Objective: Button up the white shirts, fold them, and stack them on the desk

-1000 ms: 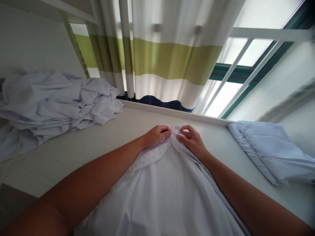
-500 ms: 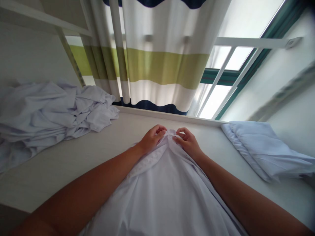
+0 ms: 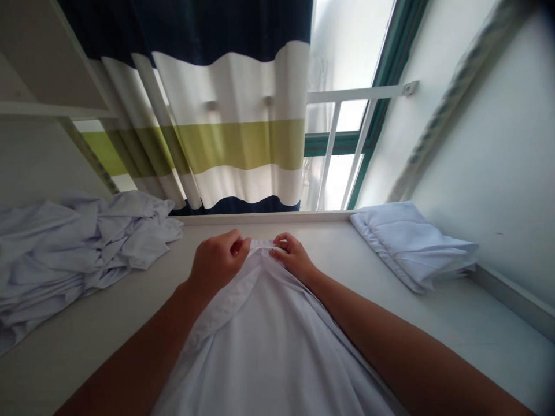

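Note:
A long white garment (image 3: 269, 341) lies spread toward me, narrowing to a gathered end at the far side; its exact kind is unclear. My left hand (image 3: 219, 260) is closed, pinching the left corner of that end between thumb and fingers. On the other side my right hand (image 3: 292, 254) grips the right corner, thumb below and curled fingers above. A short strip of edge stretches between both hands. The garment's near part runs out of view between my forearms.
Crumpled white cloth (image 3: 87, 242) is heaped at the left. A folded white stack (image 3: 411, 242) sits at the right on the pale surface (image 3: 338, 254). Behind a low ledge hang a striped curtain (image 3: 243, 138) and white rails (image 3: 333, 150) before a window.
The view has swung right. My left hand has turned and closed more, its back now facing me. The hands are slightly further apart, with the garment's edge drawn straighter between them.

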### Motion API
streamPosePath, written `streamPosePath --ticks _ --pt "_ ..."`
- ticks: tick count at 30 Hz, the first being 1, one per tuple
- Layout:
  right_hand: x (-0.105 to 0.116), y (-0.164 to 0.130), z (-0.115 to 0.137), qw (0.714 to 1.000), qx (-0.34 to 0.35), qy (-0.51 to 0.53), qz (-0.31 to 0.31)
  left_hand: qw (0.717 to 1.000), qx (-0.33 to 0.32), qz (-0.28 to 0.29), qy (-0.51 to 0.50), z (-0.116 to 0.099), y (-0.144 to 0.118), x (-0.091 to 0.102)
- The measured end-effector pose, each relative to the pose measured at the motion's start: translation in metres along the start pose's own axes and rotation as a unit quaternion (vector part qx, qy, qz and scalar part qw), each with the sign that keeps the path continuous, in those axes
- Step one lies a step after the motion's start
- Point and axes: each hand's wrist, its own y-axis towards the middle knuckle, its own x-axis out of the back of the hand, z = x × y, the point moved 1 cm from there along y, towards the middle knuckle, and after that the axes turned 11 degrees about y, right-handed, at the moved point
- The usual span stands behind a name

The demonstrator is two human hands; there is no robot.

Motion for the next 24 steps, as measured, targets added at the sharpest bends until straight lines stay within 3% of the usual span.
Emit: streamPosePath --ticks 3,5,9,14,17,19,21,24 --pt "0.002 0.002 0.0 0.998 0.047 -0.044 -0.015 0.982 0.06 0.166 0.075 0.004 0.0 0.023" --pt "0.002 0.002 -0.001 0.996 0.049 -0.069 -0.016 0.957 0.07 0.266 0.093 0.008 -0.009 0.026" --pt "0.002 0.002 -0.002 0.996 0.047 -0.073 -0.001 0.938 0.052 0.341 0.037 0.013 -0.033 0.013" --pt "0.0 0.001 -0.002 0.997 0.056 -0.057 0.02 0.935 0.039 0.349 -0.05 0.01 -0.047 -0.004" --pt "0.001 0.003 -0.005 0.998 0.049 -0.025 0.017 0.948 0.045 0.306 -0.078 0.007 -0.034 -0.002" --pt "0.001 0.006 -0.007 0.998 0.053 -0.01 0.007 0.952 0.091 0.261 -0.128 0.004 -0.016 0.003" --pt "0.003 0.008 -0.008 0.998 0.062 -0.006 -0.001 0.94 0.149 0.235 -0.195 0.0 0.003 0.005" --pt "0.004 0.008 -0.007 0.998 0.061 -0.001 -0.009 0.897 0.201 0.268 -0.289 -0.01 0.017 -0.009"
